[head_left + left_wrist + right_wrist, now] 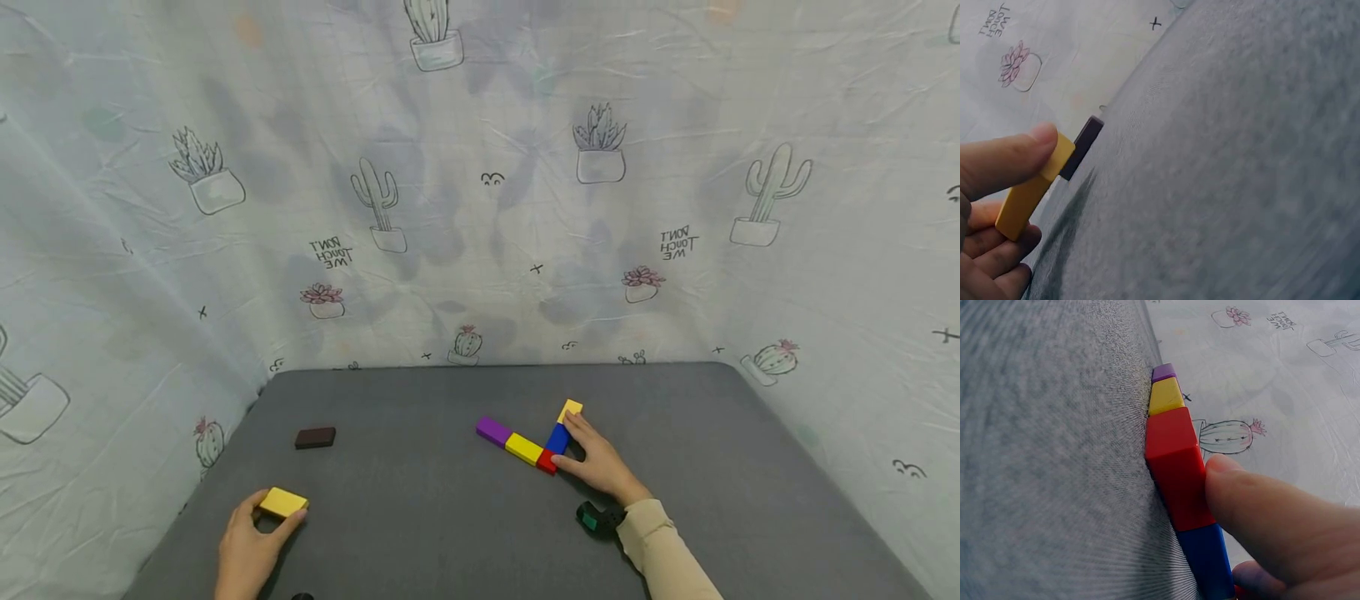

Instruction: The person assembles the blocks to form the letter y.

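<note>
A yellow block is pinched between the thumb and fingers of my left hand at the left of the table; the left wrist view shows the same yellow block tilted. Right of centre, a purple block, a yellow block and a red block lie end to end. From the red one a blue block and another yellow block run away at an angle, making a V. My right hand rests over this second arm, thumb touching the red block, fingers fairly straight near the far yellow one.
A dark brown block lies flat on the grey table, beyond my left hand. A black device with a green patch sits at my right wrist. Behind and beside the table hangs a pale cloth printed with cactus drawings.
</note>
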Demonstrator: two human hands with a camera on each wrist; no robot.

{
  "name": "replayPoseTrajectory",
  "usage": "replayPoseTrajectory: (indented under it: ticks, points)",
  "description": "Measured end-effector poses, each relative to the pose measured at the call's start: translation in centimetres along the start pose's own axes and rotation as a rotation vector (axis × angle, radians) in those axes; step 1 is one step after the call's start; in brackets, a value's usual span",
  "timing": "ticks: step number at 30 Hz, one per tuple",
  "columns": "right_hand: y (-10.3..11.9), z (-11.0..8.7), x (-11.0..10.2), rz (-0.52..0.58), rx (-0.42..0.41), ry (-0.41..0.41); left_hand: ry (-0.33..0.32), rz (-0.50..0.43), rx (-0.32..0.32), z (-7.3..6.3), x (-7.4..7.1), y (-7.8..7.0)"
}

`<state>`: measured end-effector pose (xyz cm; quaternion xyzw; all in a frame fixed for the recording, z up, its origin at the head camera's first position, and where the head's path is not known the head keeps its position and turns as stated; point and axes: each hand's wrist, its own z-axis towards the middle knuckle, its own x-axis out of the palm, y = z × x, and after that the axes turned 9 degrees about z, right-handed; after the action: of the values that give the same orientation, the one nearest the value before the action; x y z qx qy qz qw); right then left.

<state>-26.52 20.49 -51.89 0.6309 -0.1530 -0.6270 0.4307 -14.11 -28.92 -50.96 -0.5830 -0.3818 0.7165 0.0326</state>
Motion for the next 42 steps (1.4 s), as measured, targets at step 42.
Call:
replayPoseTrajectory:
  ticks: [42]
  points:
    - [0.0, 0.1, -0.1, -0.002, -0.016, -0.004, 0.331, -0.223, 0.430, -4.7, 6.5, -10.0]
